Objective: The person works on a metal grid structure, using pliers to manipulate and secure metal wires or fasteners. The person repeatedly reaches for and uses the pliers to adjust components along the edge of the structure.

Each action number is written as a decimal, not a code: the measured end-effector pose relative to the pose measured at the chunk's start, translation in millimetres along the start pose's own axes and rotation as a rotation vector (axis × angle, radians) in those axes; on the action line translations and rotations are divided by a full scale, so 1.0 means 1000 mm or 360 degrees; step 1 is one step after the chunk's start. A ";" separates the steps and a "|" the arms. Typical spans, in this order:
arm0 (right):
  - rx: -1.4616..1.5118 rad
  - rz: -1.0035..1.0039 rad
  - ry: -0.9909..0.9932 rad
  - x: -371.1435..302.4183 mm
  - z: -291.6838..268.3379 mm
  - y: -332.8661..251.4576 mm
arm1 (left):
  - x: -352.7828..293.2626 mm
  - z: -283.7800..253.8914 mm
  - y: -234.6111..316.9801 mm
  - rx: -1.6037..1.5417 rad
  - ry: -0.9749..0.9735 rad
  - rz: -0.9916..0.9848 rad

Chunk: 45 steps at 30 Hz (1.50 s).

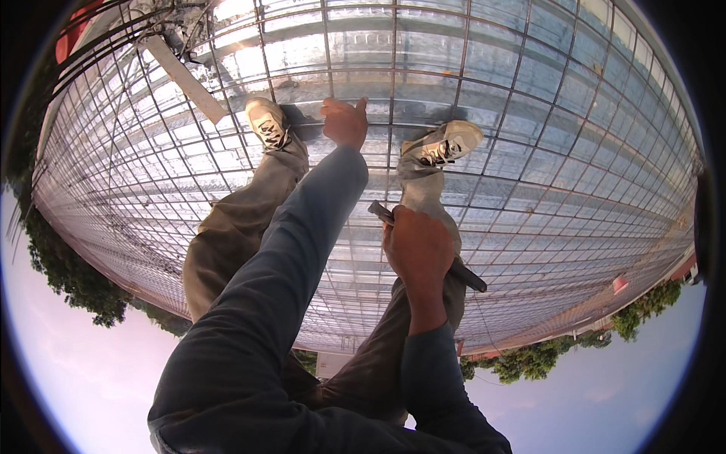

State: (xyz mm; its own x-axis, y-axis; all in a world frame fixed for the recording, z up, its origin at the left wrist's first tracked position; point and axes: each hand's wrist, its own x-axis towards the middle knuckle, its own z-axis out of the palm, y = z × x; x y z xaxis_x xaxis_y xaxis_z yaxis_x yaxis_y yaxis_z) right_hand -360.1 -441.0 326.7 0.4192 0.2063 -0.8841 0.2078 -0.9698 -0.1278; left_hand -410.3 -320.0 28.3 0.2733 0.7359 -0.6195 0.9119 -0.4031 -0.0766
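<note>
My left hand [345,122] reaches down over the steel bar mesh [392,106] between my two shoes, its fingers curled and its thumb side pointing forward. Whatever those fingers hold, if anything, is too small or hidden to name. Closer to me, in front of my right shin, my right hand [420,244] is closed round a dark hand tool [470,277]. A flat grey metal end sticks out at the thumb side, and a thick dark end shows past the little finger. My fist covers the tool's middle, so its exact kind cannot be told. Mesh bars run close by my left hand.
Shiny ribbed metal decking [484,98] lies under the mesh. My left shoe [268,123] and right shoe [442,144] stand on it. A flat pale strip [185,79] lies at the far left, near tangled bars and debris [178,34]. Trees [76,272] rise beyond the edge.
</note>
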 end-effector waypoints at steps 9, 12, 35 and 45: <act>0.0048 0.0013 -0.0011 0.003 -0.006 0.000 | -0.021 0.011 0.020 -0.0380 -0.0262 0.0022; 0.0097 0.0082 -0.0077 0.008 -0.006 0.000 | -0.034 0.001 0.008 -0.0270 -0.0347 0.0250; 0.1210 0.0740 0.0848 -0.246 0.067 0.124 | -0.039 -0.435 -0.162 -0.0116 0.0084 0.2338; 0.2944 0.1550 -0.0212 -0.473 0.289 -0.028 | -0.053 -0.537 -0.189 -0.1394 -0.1083 0.0936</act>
State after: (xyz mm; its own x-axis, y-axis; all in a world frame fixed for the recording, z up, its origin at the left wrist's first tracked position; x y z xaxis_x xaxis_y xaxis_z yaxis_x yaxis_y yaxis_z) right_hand -819.8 -548.8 618.5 -0.2462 -0.2580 -0.9342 -0.9432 0.2854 0.1698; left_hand -432.7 9.0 495.4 0.7319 0.0329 -0.6806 0.6738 0.1138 0.7301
